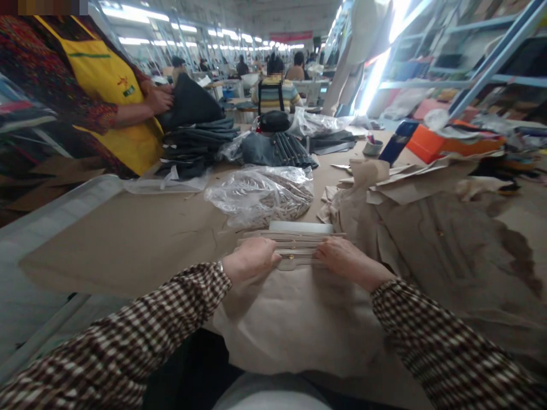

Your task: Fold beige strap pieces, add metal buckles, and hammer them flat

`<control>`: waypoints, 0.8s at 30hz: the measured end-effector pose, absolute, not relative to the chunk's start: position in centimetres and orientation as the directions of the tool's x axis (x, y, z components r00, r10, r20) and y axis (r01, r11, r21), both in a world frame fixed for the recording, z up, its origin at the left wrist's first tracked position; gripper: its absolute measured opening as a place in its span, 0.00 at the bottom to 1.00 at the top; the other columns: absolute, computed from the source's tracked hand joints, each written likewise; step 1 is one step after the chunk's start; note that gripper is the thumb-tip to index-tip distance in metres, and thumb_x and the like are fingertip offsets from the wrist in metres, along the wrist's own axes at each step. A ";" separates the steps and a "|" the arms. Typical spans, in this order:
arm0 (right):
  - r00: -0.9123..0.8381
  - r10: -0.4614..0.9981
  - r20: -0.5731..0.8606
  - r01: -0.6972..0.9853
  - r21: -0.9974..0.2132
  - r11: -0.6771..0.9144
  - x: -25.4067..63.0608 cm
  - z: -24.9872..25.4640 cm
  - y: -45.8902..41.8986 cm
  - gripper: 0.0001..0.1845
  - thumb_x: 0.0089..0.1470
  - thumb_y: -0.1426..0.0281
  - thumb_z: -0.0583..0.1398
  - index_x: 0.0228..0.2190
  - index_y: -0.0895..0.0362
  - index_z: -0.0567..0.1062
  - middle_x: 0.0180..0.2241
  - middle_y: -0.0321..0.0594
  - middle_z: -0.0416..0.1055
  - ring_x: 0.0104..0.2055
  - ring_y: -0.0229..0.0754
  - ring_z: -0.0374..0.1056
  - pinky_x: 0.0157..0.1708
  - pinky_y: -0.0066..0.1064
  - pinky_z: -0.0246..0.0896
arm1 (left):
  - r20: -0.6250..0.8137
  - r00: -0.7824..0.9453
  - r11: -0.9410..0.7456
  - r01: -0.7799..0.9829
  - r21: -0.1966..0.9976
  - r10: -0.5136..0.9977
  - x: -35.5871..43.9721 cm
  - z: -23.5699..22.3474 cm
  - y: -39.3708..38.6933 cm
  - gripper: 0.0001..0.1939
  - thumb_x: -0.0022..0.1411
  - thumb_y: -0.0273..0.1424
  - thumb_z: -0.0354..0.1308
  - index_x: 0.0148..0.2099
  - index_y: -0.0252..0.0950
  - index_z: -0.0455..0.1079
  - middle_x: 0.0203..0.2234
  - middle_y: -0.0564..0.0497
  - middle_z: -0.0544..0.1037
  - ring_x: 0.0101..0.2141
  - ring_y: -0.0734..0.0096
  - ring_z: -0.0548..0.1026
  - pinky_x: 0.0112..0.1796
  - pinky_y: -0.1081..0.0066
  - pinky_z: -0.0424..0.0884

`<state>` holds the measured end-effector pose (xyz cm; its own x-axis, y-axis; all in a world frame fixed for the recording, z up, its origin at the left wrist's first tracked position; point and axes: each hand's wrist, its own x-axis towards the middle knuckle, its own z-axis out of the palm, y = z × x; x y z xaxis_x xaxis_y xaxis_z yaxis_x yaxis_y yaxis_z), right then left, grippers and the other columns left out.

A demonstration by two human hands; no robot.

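A layered stack of beige fabric pieces (299,319) lies before me, its lower part draping over the table's front edge. My left hand (253,259) grips the left end of the layered folds, fingers closed over the edge. At the right end, my right hand (344,259) is closed on the same layers. Between the hands a small gold-coloured fastener (292,257) shows on the top piece, with more on the folds behind. A flat whitish strip (301,227) lies just beyond the stack. My fingertips are partly hidden in the folds.
A clear plastic bag (262,193) holding beige pieces lies ahead. Dark fabric stacks (196,145) stand beyond, where a person in a yellow apron (113,85) handles dark cloth. More beige fabric (448,245), scissors (339,167) and an orange box (440,142) are to the right.
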<state>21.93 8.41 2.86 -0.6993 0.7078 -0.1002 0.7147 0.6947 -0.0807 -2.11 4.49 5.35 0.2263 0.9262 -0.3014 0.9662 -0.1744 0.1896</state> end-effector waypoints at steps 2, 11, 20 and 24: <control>-0.708 0.695 -0.126 0.705 -0.067 0.706 21.8 3.7 8.3 0.11 0.59 0.75 0.56 0.29 0.62 0.78 0.32 0.51 0.76 0.36 0.48 0.72 0.36 0.33 0.63 | -0.315 0.236 -0.179 0.963 0.199 0.919 -2.2 5.8 4.7 0.17 0.63 0.40 0.50 0.38 0.33 0.75 0.36 0.41 0.79 0.38 0.59 0.77 0.37 0.68 0.69; -0.653 0.746 -0.130 0.757 -0.060 0.651 20.7 4.8 8.1 0.10 0.59 0.72 0.57 0.29 0.61 0.77 0.32 0.46 0.77 0.34 0.44 0.72 0.32 0.30 0.65 | -0.069 0.494 -0.498 0.864 -0.078 0.867 1.9 4.6 1.6 0.20 0.62 0.22 0.48 0.54 0.34 0.71 0.53 0.36 0.73 0.51 0.45 0.71 0.49 0.50 0.68; -0.128 0.946 0.299 0.990 -0.022 0.141 34.4 8.2 4.4 0.14 0.65 0.70 0.46 0.44 0.57 0.70 0.45 0.54 0.72 0.46 0.50 0.70 0.47 0.37 0.63 | -0.041 0.609 -0.610 0.791 -0.044 0.792 2.1 0.4 0.5 0.28 0.59 0.15 0.41 0.57 0.31 0.70 0.57 0.37 0.69 0.51 0.50 0.70 0.54 0.51 0.66; 0.014 0.925 0.379 0.999 -0.054 0.007 40.1 7.6 3.0 0.14 0.61 0.71 0.46 0.37 0.55 0.71 0.38 0.63 0.74 0.40 0.60 0.73 0.37 0.46 0.64 | -0.002 0.576 -0.576 0.817 -0.024 0.817 2.2 1.3 -0.2 0.27 0.60 0.17 0.41 0.57 0.33 0.69 0.57 0.39 0.70 0.52 0.51 0.70 0.54 0.52 0.66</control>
<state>40.13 3.02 7.58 0.0140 0.9255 0.3786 0.9985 0.0069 -0.0537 2.22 -0.18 1.29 0.5762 0.8173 -0.0018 0.8171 -0.5760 -0.0244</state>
